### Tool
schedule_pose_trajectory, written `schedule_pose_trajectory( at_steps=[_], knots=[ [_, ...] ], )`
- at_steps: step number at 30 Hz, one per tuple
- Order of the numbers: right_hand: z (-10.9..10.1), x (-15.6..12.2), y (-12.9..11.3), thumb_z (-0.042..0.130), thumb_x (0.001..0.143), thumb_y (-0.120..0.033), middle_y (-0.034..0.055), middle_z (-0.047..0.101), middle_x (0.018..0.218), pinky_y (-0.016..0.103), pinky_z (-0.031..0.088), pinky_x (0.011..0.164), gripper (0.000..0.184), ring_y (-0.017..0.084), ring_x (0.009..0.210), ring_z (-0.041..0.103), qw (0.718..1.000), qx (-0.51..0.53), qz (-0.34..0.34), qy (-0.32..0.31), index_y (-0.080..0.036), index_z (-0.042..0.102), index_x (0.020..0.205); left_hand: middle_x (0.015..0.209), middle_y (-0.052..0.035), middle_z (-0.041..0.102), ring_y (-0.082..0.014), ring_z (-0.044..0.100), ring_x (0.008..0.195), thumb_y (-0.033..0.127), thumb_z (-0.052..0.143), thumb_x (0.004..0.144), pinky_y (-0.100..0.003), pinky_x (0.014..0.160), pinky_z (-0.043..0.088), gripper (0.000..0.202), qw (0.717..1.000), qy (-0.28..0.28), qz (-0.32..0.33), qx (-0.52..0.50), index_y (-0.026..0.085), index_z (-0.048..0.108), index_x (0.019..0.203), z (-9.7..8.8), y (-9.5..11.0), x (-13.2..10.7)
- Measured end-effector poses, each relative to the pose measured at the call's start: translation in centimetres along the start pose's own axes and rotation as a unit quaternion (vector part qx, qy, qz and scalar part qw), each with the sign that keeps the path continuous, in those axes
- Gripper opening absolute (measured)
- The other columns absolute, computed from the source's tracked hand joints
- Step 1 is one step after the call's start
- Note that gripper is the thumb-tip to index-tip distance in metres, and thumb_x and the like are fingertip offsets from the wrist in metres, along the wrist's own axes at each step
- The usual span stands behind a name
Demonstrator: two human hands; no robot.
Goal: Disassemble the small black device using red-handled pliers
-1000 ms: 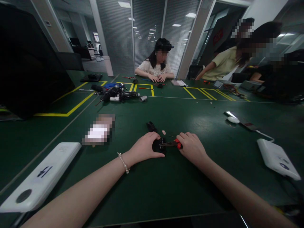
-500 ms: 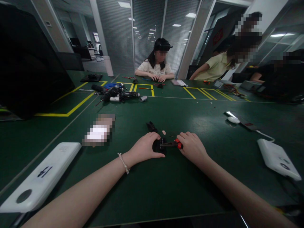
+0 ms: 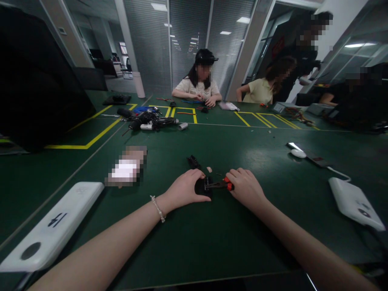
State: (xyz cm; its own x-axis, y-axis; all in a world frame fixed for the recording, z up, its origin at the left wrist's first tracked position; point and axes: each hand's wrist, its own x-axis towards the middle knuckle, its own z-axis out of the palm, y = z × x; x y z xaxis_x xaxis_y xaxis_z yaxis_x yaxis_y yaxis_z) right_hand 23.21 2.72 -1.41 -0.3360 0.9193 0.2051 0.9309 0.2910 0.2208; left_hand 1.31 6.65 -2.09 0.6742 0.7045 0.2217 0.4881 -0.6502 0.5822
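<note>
My left hand (image 3: 185,186) curls its thumb and fingers around a small black part (image 3: 201,187), which lies low over the green table. Red-handled pliers (image 3: 217,184) are gripped in my right hand (image 3: 245,186); their dark jaws point left and meet the right side of the black part. Whether the jaws pinch something there is too small to tell. Just beyond my left fingers sits another black piece (image 3: 193,162). A pale scrap (image 3: 209,169) and a tiny dark sliver lie between my hands.
White power banks lie at left (image 3: 57,222) and right (image 3: 356,202). A phone (image 3: 129,167), a heap of tools and cables (image 3: 148,119) and a white mouse (image 3: 298,153) are on the table (image 3: 212,250). A co-worker (image 3: 198,83) sits opposite; others are at right.
My hands and the pliers stay nearly in place, with the black part tilted slightly. Across the table the co-worker's hands have shifted, and people at the right have changed posture.
</note>
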Motion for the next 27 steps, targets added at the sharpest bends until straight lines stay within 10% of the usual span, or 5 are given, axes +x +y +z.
schedule_pose_trajectory(
  at_steps=[27],
  knots=[
    [0.16,-0.03,0.11,0.049,0.069,-0.017,0.0054,0.057,0.087,0.031,0.034,0.069,0.017,0.019,0.078,0.047,0.999,0.031,0.008,0.011,-0.018,0.056,0.084,0.101,-0.0058,0.054,-0.0249,0.052,0.092,0.049,0.069,0.057,-0.038,0.076,0.044,0.055,1.000,-0.002,-0.003,0.005,0.020,0.049,0.100,0.08,-0.09,-0.04]
  ],
)
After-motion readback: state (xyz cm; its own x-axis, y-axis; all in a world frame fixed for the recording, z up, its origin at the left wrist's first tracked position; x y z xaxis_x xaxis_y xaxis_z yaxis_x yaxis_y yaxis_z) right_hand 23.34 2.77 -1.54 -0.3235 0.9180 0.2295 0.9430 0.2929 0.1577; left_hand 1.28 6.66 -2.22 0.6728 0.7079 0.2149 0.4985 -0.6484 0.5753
